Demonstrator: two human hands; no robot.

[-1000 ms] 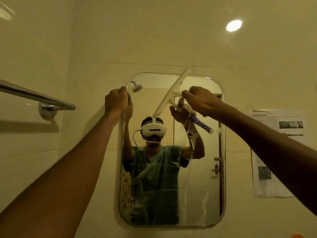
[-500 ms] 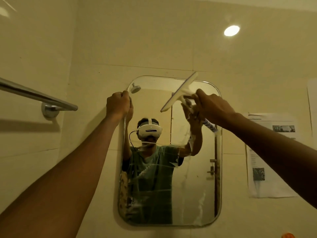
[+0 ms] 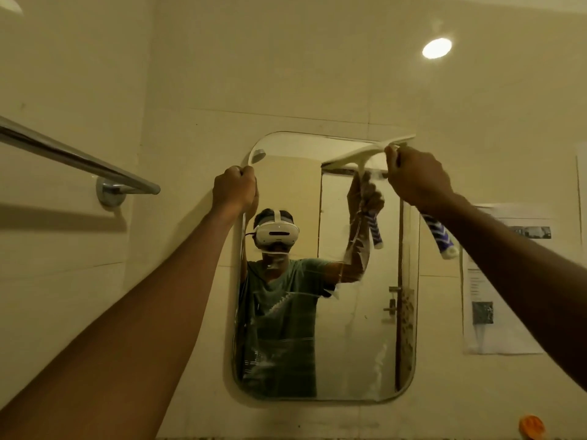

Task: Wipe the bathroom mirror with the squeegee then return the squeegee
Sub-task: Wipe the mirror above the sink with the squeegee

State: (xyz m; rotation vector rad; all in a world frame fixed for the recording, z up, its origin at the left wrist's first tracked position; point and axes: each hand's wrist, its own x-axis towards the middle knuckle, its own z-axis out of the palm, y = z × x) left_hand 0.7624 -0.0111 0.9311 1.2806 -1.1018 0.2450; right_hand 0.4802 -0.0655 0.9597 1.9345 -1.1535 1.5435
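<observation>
The fingers of the right hand [image 3: 418, 176] are closed around the white plastic squeegee with the blue-and-white patterned handle [image 3: 365, 154], just under its blade. The blade is laid almost level against the top right corner of the rounded rectangular wall mirror [image 3: 359, 354], and the handle end is seen below the wrist. The fingers of the left hand [image 3: 234, 188] are curled over the upper left edge of the mirror. Streaks are seen on the glass. A chrome towel bar [image 3: 73, 158] is fixed on the left wall, and a printed paper sheet [image 3: 502, 312] is stuck right of the mirror.
</observation>
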